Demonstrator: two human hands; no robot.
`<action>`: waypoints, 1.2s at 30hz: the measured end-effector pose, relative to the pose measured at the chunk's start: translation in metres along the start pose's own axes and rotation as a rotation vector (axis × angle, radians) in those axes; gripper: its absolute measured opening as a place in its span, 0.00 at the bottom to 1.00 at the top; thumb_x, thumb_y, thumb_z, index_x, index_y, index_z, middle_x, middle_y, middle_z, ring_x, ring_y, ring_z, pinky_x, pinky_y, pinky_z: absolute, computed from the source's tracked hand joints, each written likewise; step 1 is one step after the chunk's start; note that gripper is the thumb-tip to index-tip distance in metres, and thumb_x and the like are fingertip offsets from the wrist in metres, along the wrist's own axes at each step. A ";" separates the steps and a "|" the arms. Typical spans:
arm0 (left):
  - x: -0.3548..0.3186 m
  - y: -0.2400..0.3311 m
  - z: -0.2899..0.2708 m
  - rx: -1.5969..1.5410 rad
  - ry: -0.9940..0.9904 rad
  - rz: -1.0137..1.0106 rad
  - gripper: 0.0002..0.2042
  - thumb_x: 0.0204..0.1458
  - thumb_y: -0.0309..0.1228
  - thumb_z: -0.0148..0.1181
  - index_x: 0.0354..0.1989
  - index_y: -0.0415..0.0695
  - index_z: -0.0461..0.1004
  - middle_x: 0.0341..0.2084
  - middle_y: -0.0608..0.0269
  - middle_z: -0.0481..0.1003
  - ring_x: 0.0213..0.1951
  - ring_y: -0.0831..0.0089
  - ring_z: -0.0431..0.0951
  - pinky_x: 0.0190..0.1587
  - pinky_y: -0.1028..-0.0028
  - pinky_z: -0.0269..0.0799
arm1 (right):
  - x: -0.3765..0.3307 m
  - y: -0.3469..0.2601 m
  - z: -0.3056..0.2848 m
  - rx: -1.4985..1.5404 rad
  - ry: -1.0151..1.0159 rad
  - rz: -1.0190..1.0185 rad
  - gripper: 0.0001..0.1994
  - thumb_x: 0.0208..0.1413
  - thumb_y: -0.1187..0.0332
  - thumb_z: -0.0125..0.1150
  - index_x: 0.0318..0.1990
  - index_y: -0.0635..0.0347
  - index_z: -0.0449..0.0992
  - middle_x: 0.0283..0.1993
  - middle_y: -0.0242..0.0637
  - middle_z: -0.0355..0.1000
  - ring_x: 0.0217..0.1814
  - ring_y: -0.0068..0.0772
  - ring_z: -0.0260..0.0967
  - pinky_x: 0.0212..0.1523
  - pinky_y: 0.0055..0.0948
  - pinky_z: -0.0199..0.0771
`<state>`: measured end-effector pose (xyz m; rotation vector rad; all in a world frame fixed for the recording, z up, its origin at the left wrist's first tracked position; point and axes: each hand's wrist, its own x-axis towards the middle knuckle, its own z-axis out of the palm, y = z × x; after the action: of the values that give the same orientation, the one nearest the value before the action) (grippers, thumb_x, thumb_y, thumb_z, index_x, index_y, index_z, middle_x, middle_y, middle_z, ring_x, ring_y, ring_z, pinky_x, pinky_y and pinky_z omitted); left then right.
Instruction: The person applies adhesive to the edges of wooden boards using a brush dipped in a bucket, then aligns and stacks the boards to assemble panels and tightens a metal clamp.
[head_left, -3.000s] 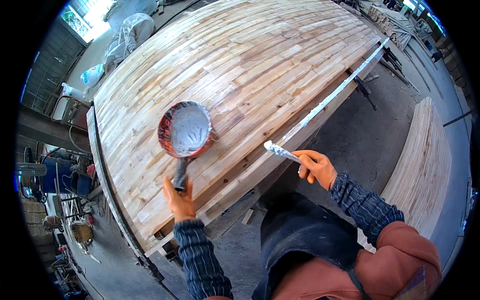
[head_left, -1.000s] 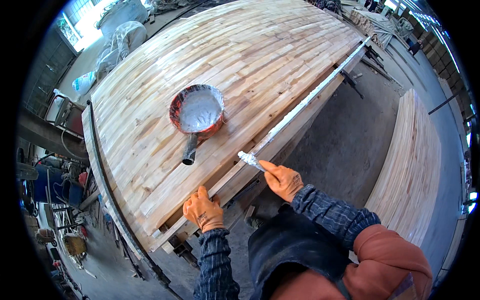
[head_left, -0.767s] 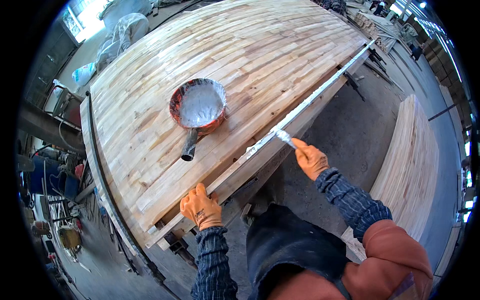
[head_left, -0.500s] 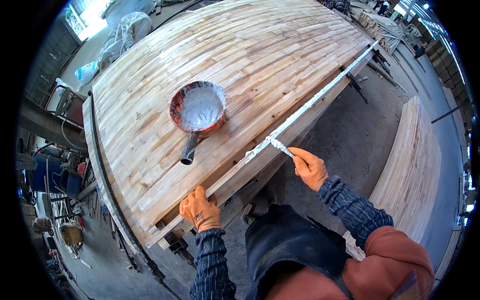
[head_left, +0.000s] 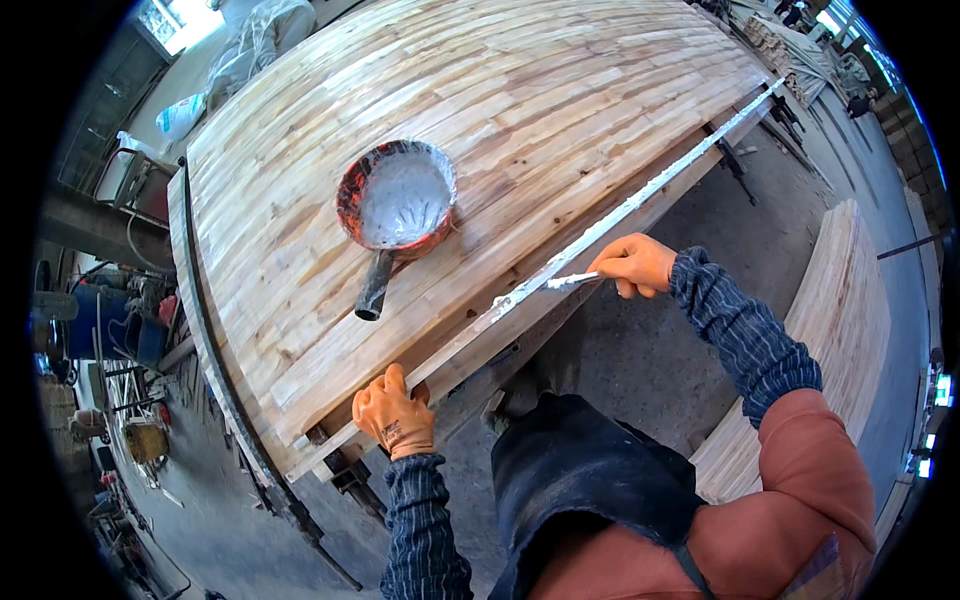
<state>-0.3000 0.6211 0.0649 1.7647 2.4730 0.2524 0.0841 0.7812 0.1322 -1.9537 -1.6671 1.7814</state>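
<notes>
My right hand [head_left: 635, 266], in an orange glove, pinches a thin spreader [head_left: 572, 281] whose end is coated in white glue. The spreader lies beside the long wooden strip [head_left: 458, 350] at the front of the panel. A bead of white glue [head_left: 650, 188] runs along the strip's upper edge, from its middle to the far right end. My left hand [head_left: 393, 412], gloved too, is closed over the strip's bare near end. On the wide laminated wood panel [head_left: 540, 130] stands an orange-red pot [head_left: 428, 243] with a dark handle, holding white glue [head_left: 403, 198].
Dark metal clamps [head_left: 352, 478] stick out below the panel's front edge. A dark metal bar [head_left: 215, 350] runs down its left side. Another wood panel [head_left: 835, 300] lies low at the right. Machinery and scrap [head_left: 140, 435] stand at the left, plastic-wrapped goods [head_left: 255, 50] behind.
My right hand has moved slightly up and right, and the spreader now lies flatter, tip toward the strip. My left hand still grips the strip. The whole view has shifted a little.
</notes>
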 end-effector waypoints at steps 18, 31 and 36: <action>0.001 -0.001 0.000 0.020 -0.013 -0.010 0.22 0.36 0.34 0.78 0.44 0.53 0.81 0.41 0.56 0.83 0.48 0.55 0.80 0.61 0.58 0.65 | -0.008 0.051 0.030 -0.035 0.451 -0.533 0.14 0.63 0.69 0.62 0.55 0.58 0.82 0.52 0.42 0.82 0.53 0.34 0.79 0.56 0.30 0.78; -0.001 -0.002 0.001 0.007 0.054 0.029 0.21 0.35 0.33 0.78 0.41 0.51 0.80 0.39 0.57 0.83 0.47 0.57 0.81 0.59 0.58 0.66 | -0.037 0.054 0.041 0.226 0.298 -0.230 0.14 0.67 0.66 0.55 0.54 0.55 0.83 0.28 0.28 0.73 0.25 0.17 0.67 0.24 0.22 0.69; -0.002 -0.001 0.001 0.008 0.060 0.018 0.20 0.35 0.33 0.78 0.40 0.51 0.81 0.39 0.57 0.83 0.47 0.56 0.80 0.59 0.57 0.66 | -0.016 0.044 0.005 0.086 0.162 -0.089 0.14 0.67 0.63 0.56 0.53 0.52 0.84 0.27 0.27 0.72 0.21 0.15 0.62 0.18 0.21 0.62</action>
<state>-0.3001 0.6192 0.0639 1.8097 2.5028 0.3022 0.1126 0.7482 0.1144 -1.8993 -1.5737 1.5898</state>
